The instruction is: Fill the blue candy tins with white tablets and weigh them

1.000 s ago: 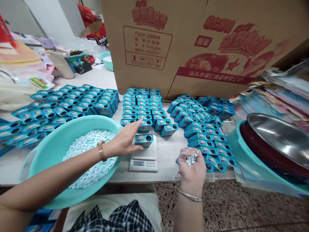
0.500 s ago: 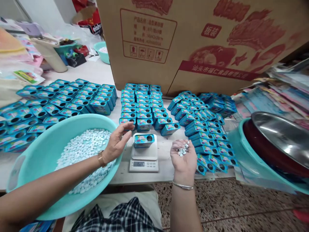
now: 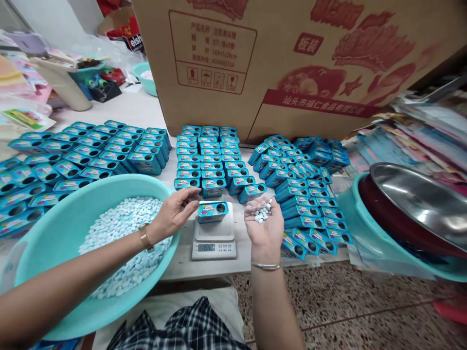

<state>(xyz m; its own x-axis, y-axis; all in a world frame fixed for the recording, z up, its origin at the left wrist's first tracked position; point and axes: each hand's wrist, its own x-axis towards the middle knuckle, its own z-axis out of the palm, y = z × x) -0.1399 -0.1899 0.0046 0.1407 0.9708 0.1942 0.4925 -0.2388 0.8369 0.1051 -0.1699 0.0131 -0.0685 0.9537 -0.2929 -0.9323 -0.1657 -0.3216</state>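
Observation:
One small blue candy box point(image 3: 212, 213), with a dark round opening in its top, sits on a white digital scale point(image 3: 215, 234) at the table's front. Just left of that box is my left hand point(image 3: 171, 214), fingers extended and apart, holding nothing; it hovers partly over the rim of a large turquoise basin point(image 3: 32, 272) with many pale candies point(image 3: 124, 238) in it. To the right of the scale, my right hand point(image 3: 265, 228) is turned palm up, its fingers curled around a small heap of white candies point(image 3: 261, 212).
Many similar blue boxes stand in rows on the left point(image 3: 109, 146), behind the scale point(image 3: 209, 165) and on the right point(image 3: 302, 204). A large cardboard carton point(image 3: 255, 63) blocks the back. Far right, a metal bowl point(image 3: 412, 189) lies over a turquoise tub point(image 3: 355, 214).
The whole view has shifted slightly. My right hand, with the candies, has come nearer the scale and a little higher. My left hand stays beside the box. The scale's digits have changed slightly.

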